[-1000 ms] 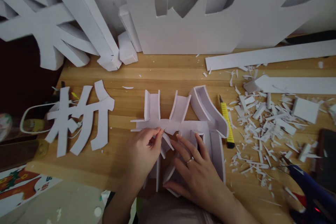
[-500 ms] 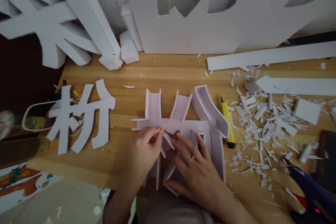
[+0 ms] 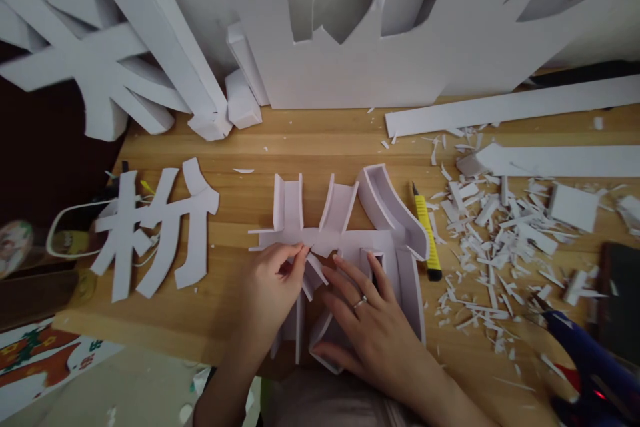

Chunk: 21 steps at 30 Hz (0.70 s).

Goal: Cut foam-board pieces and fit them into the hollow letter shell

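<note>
My left hand (image 3: 273,283) is pinched, fingertip contents too small to tell. Right hand (image 3: 369,313), fingers spread, hides the white character (image 3: 327,238) around 5 o'clock; thin-walled, open-topped channels.

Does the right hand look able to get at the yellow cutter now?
Probably yes. The right hand rests on the white walled piece, with the yellow cutter close by and nothing over it; only the piece's raised edge stands between them.
</note>
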### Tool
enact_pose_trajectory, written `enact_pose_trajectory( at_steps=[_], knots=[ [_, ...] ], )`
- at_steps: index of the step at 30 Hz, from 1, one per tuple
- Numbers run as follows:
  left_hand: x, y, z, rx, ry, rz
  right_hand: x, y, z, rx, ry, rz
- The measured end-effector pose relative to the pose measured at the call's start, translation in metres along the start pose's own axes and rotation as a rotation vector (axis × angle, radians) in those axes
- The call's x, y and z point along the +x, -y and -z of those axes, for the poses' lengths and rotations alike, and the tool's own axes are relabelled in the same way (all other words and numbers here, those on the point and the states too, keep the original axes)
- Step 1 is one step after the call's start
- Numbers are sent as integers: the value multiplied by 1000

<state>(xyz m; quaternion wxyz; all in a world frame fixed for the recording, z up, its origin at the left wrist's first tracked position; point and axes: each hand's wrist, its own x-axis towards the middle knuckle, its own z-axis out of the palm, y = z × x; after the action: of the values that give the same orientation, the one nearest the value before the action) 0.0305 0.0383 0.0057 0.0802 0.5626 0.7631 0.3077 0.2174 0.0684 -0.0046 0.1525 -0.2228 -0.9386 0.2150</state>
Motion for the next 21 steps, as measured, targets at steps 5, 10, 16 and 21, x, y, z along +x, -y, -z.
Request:
enact_pose_trajectory(
  at_steps=[5,10,16,21],
  knots=[
    [-4,5,-1,-14,18,-7,-2,1,6,-17,34,13],
    [-3,-1,11,-17,11,-59,-2,3,11,25,28,8],
    [22,-47,16,-100,384,-49,-3,4,11,20,-36,15],
    [41,-62,1,-204,597,-86,-8,6,8,19,-55,-6]
  ],
)
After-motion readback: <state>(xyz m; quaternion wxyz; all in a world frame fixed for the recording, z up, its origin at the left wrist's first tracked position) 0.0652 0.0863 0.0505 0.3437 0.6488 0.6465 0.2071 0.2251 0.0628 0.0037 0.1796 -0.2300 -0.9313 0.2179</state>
